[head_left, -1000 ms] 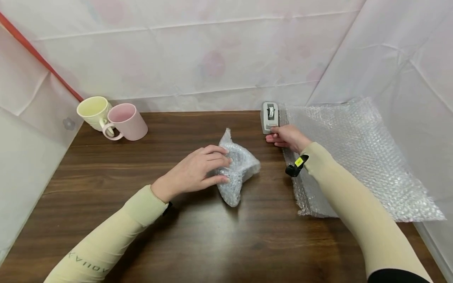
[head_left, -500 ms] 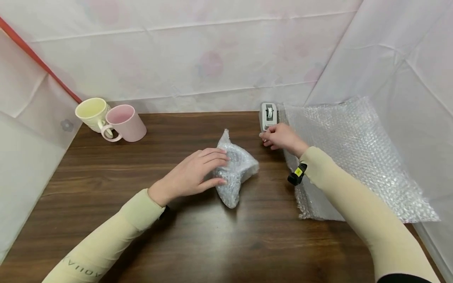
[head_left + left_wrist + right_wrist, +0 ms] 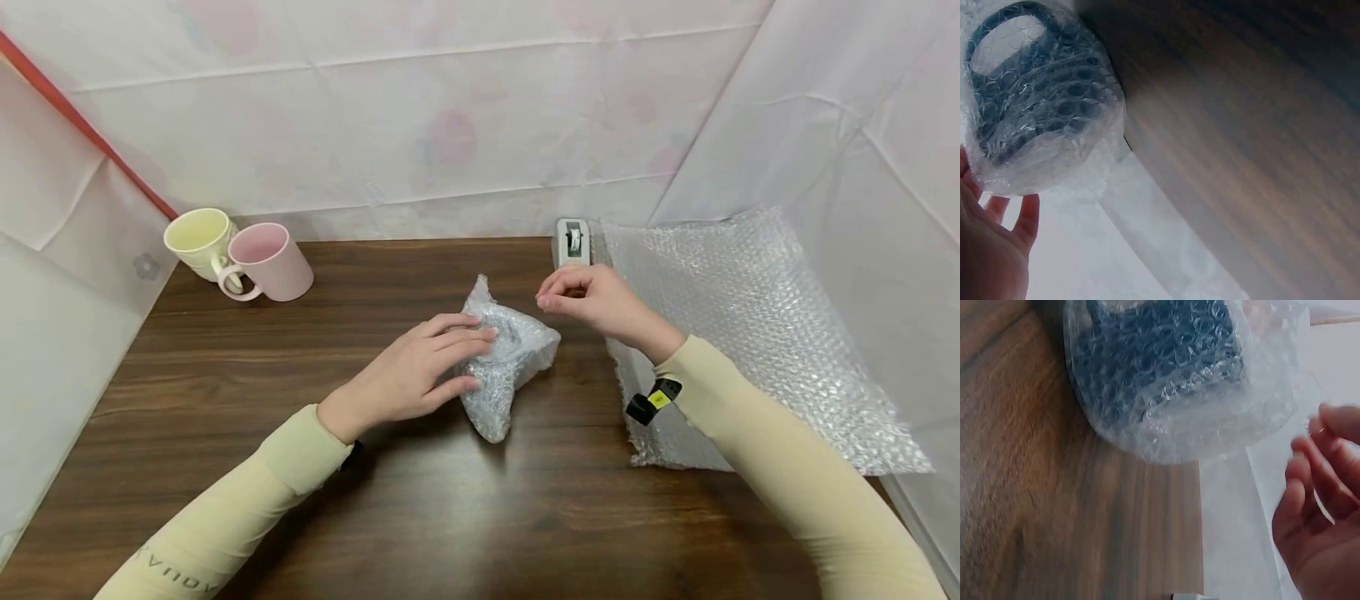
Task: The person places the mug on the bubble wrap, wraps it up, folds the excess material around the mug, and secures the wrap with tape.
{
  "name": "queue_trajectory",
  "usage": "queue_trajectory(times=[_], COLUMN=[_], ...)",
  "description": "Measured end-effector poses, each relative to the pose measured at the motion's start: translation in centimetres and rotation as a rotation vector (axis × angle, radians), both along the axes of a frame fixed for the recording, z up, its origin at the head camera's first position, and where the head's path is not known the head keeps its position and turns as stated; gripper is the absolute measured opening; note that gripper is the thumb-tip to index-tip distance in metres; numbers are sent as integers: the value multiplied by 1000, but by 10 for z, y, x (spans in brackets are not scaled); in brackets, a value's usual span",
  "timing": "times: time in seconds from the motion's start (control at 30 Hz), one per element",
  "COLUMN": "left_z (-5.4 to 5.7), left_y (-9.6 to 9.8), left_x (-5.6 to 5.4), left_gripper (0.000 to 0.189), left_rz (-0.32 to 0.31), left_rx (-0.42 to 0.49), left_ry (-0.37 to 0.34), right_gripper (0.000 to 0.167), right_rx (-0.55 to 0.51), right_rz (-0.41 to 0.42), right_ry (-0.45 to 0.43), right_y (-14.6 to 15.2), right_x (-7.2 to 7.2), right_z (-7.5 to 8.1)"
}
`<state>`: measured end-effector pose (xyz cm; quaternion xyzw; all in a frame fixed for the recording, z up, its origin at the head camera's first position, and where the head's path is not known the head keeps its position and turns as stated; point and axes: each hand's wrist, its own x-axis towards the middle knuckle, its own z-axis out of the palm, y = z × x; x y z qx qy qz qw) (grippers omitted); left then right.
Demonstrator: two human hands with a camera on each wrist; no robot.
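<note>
A mug wrapped in bubble wrap [image 3: 498, 362] stands mid-table; its blue body and looped handle show through the wrap in the left wrist view. My left hand [image 3: 416, 367] rests on this bundle from the left, its lightly bent fingers spread over the top and the thumb on the near side. To the right of the bundle, my right hand [image 3: 600, 302] is raised with thumb and index finger pinched. A small clear piece of tape [image 3: 1308, 426] glints at those fingertips in the right wrist view. Just behind that hand sits a grey tape dispenser [image 3: 573, 240], its front end covered by the hand.
A yellow mug [image 3: 197, 237] and a pink mug [image 3: 276, 265] stand together at the back left. Sheets of bubble wrap [image 3: 772, 350] lie flat along the right side of the table. White patterned cloth [image 3: 420, 125] hangs behind the table and at both sides.
My right hand has come off the tape dispenser and moved left towards the bundle, pinching the piece of tape. My left hand has stayed on the wrapped mug.
</note>
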<state>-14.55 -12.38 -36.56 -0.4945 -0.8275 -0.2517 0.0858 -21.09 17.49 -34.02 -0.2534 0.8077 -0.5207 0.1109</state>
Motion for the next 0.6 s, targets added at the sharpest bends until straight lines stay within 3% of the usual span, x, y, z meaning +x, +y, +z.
queue_trajectory(times=[0.17, 0.3, 0.43, 0.6], left_z=[0, 2, 4, 3], left_y=[2, 3, 5, 6], left_x=[1, 4, 6, 5], left_gripper=[36, 33, 33, 32], left_rz=[32, 95, 126, 80], left_rx=[47, 130, 164, 91], left_ry=[-59, -87, -64, -50], right_gripper=[4, 40, 62, 65], right_rx=[-72, -78, -71, -14], right_rz=[187, 298, 314, 290], right_ry=[16, 53, 58, 92], right_y=[-6, -10, -14, -20], right_x=[8, 16, 23, 28], right_z=[-2, 0, 4, 5])
